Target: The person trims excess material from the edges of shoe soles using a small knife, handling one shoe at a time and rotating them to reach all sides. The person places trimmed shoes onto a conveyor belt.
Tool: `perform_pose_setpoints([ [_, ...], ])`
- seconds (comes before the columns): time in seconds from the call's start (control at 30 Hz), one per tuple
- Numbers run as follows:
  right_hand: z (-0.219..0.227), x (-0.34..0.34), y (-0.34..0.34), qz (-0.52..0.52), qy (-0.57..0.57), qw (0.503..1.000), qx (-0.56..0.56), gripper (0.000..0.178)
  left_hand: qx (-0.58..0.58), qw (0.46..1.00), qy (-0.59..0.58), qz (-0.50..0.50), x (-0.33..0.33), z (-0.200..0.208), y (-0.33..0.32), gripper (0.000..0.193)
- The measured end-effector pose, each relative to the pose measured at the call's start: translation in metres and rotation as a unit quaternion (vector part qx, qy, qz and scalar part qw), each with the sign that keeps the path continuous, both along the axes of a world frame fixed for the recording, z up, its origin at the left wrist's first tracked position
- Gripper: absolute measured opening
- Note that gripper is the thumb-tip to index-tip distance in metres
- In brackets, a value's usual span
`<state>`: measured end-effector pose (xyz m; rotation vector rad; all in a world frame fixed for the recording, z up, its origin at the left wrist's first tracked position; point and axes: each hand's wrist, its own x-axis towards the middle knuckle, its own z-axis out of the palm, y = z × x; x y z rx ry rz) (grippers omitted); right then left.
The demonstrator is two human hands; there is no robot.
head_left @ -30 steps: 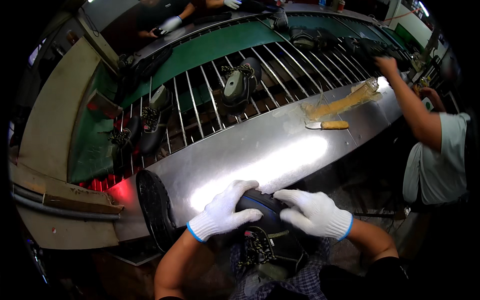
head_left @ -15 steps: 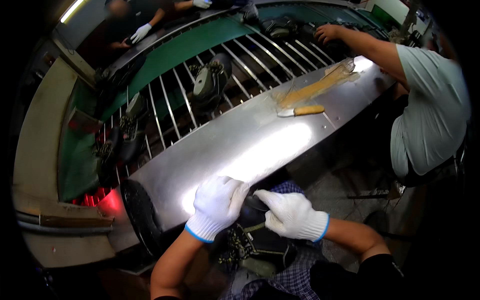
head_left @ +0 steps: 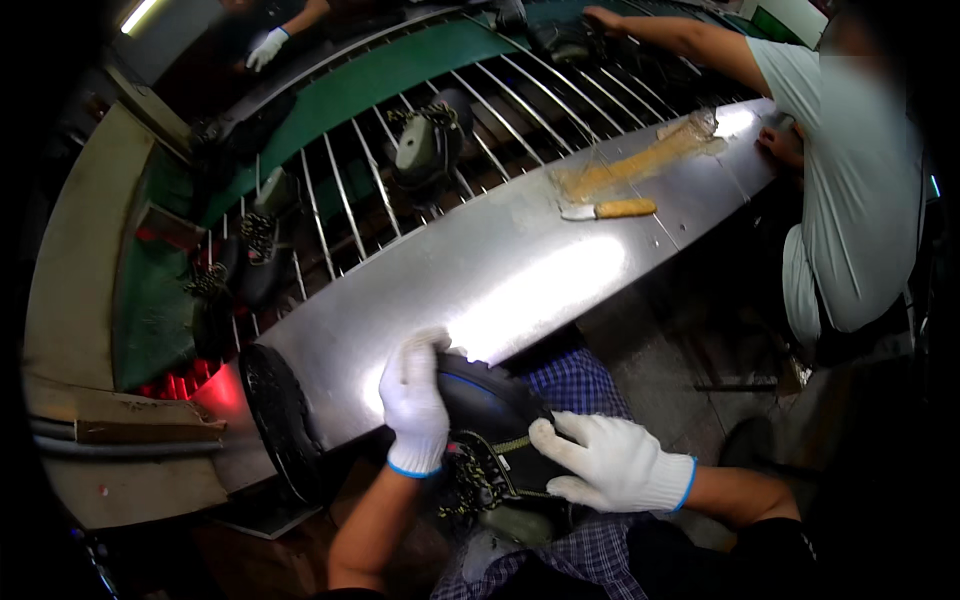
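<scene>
A black work shoe (head_left: 495,402) with yellow-green stitching and patterned laces rests over my lap, toe toward the metal bench (head_left: 390,290). A grey-green shoe last (head_left: 520,523) shows at its opening. My left hand (head_left: 415,400), in a white knit glove and partly blurred, is cupped against the toe's left side. Along the shoe's right side, my right hand (head_left: 615,462), gloved alike, rests with bent fingers on the upper. Both hands steady the shoe between them. A loose black sole (head_left: 275,415) lies at the bench's left end, beside my left forearm.
A short knife (head_left: 608,210) with a yellowish handle lies on the bench near brown tape (head_left: 640,165). Beyond, several shoes, one a black shoe (head_left: 435,145), sit on a barred conveyor (head_left: 365,190). A co-worker in a pale shirt (head_left: 865,190) reaches across at right; another person's gloved hand (head_left: 267,48) is far left.
The shoe's toe has come up into view between my hands. My left hand has turned upright beside it, and my right hand has shifted right and down along its side. The co-worker's arm moved left.
</scene>
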<state>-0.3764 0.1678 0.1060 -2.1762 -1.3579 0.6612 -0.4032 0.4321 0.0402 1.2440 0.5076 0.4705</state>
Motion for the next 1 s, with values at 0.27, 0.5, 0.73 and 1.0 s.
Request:
perform_pose_setpoints([
  [0.27, -0.037, 0.040, 0.070, -0.188, 0.156, 0.962, 0.123, 0.054, -0.106, 0.993, 0.043, -0.025, -0.014, -0.014, 0.012, 0.032],
  [0.5, -0.031, 0.082, 0.123, -0.019, 0.055, 0.998, -0.006, 0.051, -0.079, 0.997, 0.015, 0.005, -0.015, -0.026, 0.006, 0.032],
  [0.73, 0.006, 0.095, 0.176, 0.053, 0.119, 0.987, -0.096, 0.096, -0.167, 0.980, -0.053, 0.089, -0.023, -0.020, 0.012, 0.040],
  [1.0, 0.133, 0.038, 0.096, 0.087, -0.066, 0.954, 0.279, 0.092, -0.242, 0.959, 0.125, -0.076, -0.078, 0.028, -0.004, 0.046],
])
